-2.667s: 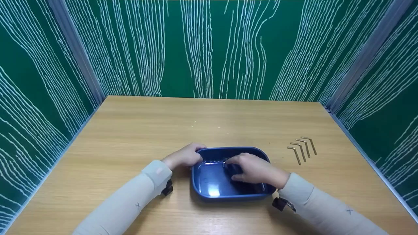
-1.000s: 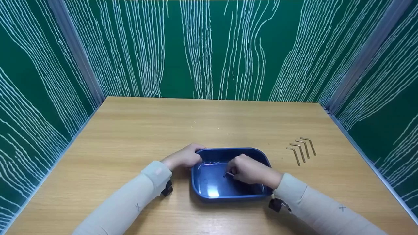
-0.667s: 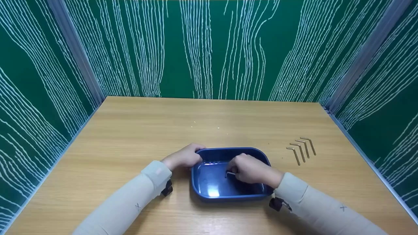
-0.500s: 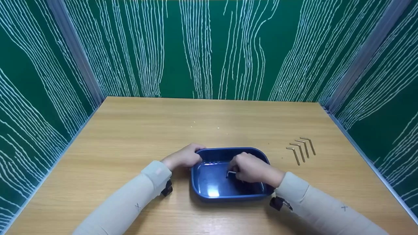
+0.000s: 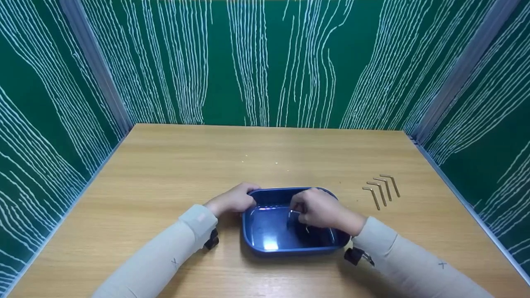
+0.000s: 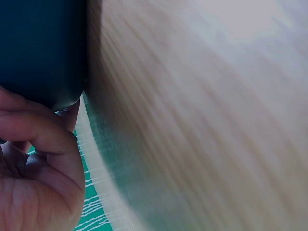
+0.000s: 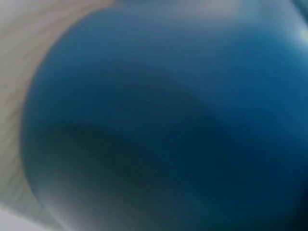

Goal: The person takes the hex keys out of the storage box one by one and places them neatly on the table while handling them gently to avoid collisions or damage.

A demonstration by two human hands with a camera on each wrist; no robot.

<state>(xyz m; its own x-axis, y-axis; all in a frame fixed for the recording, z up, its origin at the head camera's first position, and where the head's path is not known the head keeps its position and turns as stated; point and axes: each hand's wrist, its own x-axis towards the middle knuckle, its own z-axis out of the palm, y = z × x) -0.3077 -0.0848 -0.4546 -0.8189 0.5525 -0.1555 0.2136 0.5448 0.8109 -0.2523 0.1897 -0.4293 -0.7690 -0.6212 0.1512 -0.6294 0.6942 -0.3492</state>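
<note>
In the head view, a dark blue rectangular basin (image 5: pixel 265 231) stands near the table's front. My left hand (image 5: pixel 237 198) grips its far left corner, thumb inside the rim. The left wrist view shows this hand's curled fingers (image 6: pixel 53 137) against the basin's outer wall (image 6: pixel 38 48). Inside the basin, my right hand (image 5: pixel 321 209) pinches a small L-shaped hex key (image 5: pixel 295 211), lifted off the floor. A short shiny piece shows below that hand, too small to make out. Only the blurred blue basin wall (image 7: pixel 168 96) fills the right wrist view; the right hand is not visible there.
Several brass-coloured hex keys (image 5: pixel 381 192) lie in a slanted row on the wooden table (image 5: pixel 186 153), right of the basin. A few tiny pale specks dot the tabletop behind the basin. Green walls with white lines enclose the table's back and sides.
Reaching into the basin with fingers spread at first, my right hand has since pinched the hex key and lifted it slightly up. My left hand stays at the corner.
</note>
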